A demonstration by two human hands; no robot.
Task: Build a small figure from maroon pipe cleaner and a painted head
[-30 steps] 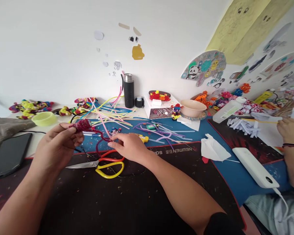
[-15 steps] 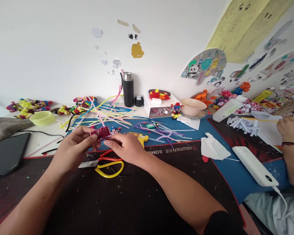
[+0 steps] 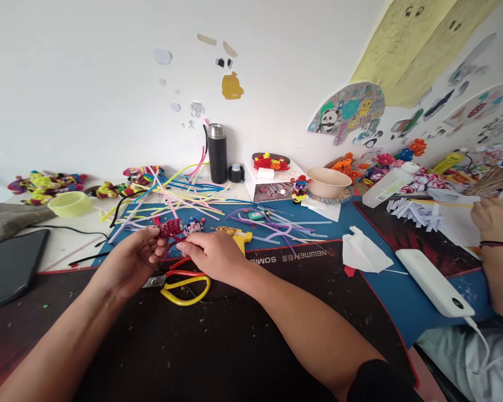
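A small dark red fuzzy piece (image 3: 170, 228) is pinched between the thumb and fingers of my left hand (image 3: 136, 259). My right hand (image 3: 212, 254) is just right of it, fingers pressed together near its lower right end; what they hold is too small to make out. Under and between my hands lie scissors (image 3: 186, 291) with yellow and red handles on the black mat (image 3: 218, 346). A yellow glue gun (image 3: 242, 239) lies behind my right hand. A small pink and blue figure (image 3: 194, 225) sits just beyond the red piece.
Colourful pipe cleaners (image 3: 184, 195) spread behind my hands, near a black flask (image 3: 217, 153). A phone (image 3: 14, 268) lies at left. Rightward are a bowl (image 3: 329, 181), white paper (image 3: 365, 251), a power bank (image 3: 433, 282) and another person's hand (image 3: 492, 220).
The red piece has turned in my left hand, showing a rounded greyish end. My left fingers have shifted and opened out below it. The whole view has moved slightly.
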